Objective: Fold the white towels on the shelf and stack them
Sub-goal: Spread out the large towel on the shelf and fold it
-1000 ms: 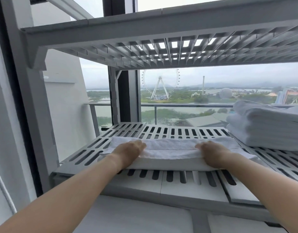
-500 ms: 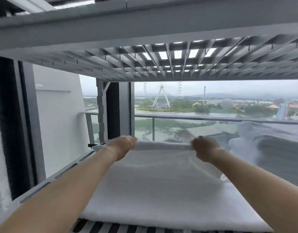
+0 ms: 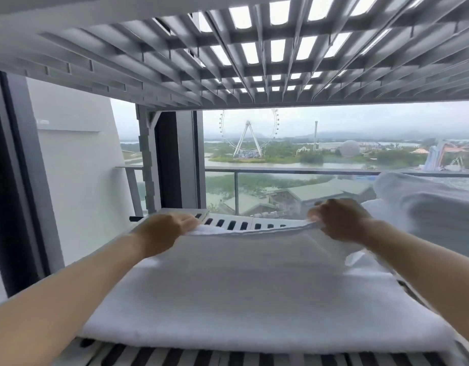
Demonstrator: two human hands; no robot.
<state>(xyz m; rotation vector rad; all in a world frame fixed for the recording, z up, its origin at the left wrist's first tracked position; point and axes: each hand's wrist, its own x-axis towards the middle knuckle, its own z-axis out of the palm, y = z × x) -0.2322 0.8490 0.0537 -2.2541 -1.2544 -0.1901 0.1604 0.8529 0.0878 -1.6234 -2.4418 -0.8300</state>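
We find the white terry towel [image 3: 254,286] lying flat on the grey slotted plastic shelf [image 3: 228,223]. It covers the shelf from the front edge almost to the rear slots. The towel's held edge runs left to right, parallel to the shelf's front edge, and its body extends from that edge back toward us. We cannot tell which of the two directions is the longer, because the wide lens distorts it.

Compared with half a second ago, the hands are set slightly wider apart. The far edge now shows as a thin raised layer instead of a thick roll, and the shelf's rear slots are exposed beyond it.

The left hand [image 3: 164,231] has its fingers curled over the towel's far left corner and grips it. The right hand [image 3: 339,220] pinches the far right corner and holds it just above the shelf. Nearly all of the towel lies on our side of both grips.

A stack of folded white towels [image 3: 426,207] sits at the shelf's right end.
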